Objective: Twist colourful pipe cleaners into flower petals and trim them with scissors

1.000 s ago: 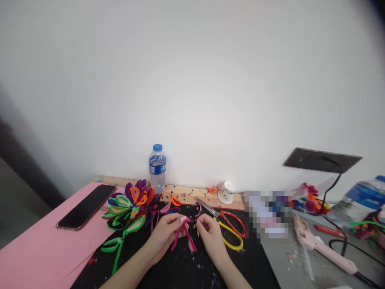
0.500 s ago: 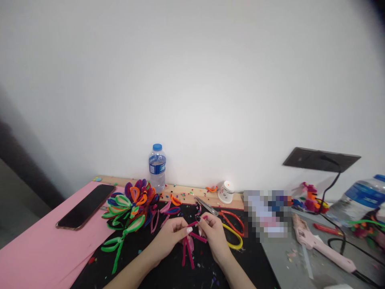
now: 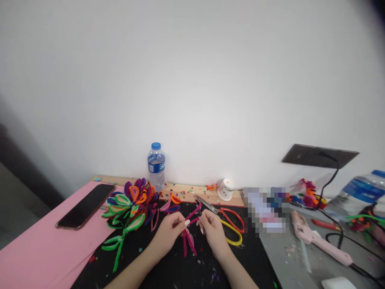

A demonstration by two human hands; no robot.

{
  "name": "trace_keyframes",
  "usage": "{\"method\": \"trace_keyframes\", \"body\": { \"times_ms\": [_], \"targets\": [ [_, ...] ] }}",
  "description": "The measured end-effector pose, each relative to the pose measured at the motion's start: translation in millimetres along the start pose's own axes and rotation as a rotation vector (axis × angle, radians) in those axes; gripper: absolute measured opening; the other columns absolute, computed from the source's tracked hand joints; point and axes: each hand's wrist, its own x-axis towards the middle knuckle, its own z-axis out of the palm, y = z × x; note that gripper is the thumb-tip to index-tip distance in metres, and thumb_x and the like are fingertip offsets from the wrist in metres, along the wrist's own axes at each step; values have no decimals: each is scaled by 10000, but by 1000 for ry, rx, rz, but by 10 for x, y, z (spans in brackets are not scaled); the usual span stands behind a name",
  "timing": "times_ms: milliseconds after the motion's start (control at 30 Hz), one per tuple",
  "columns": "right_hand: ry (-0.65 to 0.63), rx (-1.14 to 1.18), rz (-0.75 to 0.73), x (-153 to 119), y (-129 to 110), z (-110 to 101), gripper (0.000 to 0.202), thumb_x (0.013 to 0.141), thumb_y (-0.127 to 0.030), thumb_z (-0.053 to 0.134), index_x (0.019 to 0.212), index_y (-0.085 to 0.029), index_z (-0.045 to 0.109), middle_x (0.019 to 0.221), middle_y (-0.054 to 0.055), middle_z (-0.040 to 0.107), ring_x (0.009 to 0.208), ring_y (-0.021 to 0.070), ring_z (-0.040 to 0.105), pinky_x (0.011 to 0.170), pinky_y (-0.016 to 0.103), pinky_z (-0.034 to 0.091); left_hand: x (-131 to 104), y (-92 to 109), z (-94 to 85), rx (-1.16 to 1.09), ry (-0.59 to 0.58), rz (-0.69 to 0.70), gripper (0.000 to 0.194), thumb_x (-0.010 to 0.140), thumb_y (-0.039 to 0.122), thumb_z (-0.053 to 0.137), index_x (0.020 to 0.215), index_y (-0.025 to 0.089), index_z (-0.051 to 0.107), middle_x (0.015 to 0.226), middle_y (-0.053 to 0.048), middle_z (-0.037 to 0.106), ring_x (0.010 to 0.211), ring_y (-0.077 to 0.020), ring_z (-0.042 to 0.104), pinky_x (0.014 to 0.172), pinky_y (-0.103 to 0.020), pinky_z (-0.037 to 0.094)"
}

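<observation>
Fuzzy magenta stems [image 3: 189, 244] are pinched between the thumb and fingers of my left hand [image 3: 172, 233], with two ends hanging down below it. On the right, my right hand [image 3: 212, 230] has its thumb and fingertips closed on another length of the magenta stem, close to my left fingertips. Red-handled scissors [image 3: 231, 218] lie just beyond my right hand, beside a yellow handle loop [image 3: 234, 235]. Pink and purple stem loops [image 3: 166, 205] are on the black mat [image 3: 168, 271] beyond my left hand.
At left are a colourful stem flower [image 3: 132, 200], a phone [image 3: 86, 206] and pink sheet [image 3: 45, 237]. A water bottle [image 3: 156, 166] and paper cup [image 3: 225, 189] stand by the wall. A pink glue gun [image 3: 321, 241], cables and second bottle [image 3: 365, 190] are at right.
My right hand has shifted its hold on the magenta stem. The piece that stuck out below my right fingers now lies between both hands, and another end points up. The view has shifted slightly.
</observation>
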Motion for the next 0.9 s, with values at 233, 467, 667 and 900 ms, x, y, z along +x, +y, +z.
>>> {"method": "trace_keyframes", "body": {
  "times_ms": [233,467,667,900],
  "targets": [
    [88,-99,-78,-13,-50,-5,152,784,-277,493,663,-188,473,555,-49,429,483,104,385,474,214,314,14,11,-19,-83,108,-38,297,723,400,581,570,156,507,455,58,465,418,-88,414,448,-189,316],
    [-73,-465,-366,-147,-200,89,196,614,-97,613,755,-200,522,851,22,505,766,169,493,679,264,411,-2,30,-20,-332,272,-173,279,656,406,652,615,150,548,542,32,551,530,-114,556,534,-206,466],
    [-81,-538,-374,-135,-189,97,133,717,-78,518,751,-206,518,855,33,516,817,177,509,741,289,415,-4,65,-9,-382,268,-212,275,625,389,682,595,150,551,527,39,553,533,-109,566,529,-193,475],
    [-55,-562,-351,-108,-136,76,138,740,-68,483,706,-201,468,818,24,501,795,173,501,711,280,397,5,81,-10,-390,274,-217,274,618,384,693,594,145,561,530,39,565,549,-108,576,538,-190,482]
  ]
}}
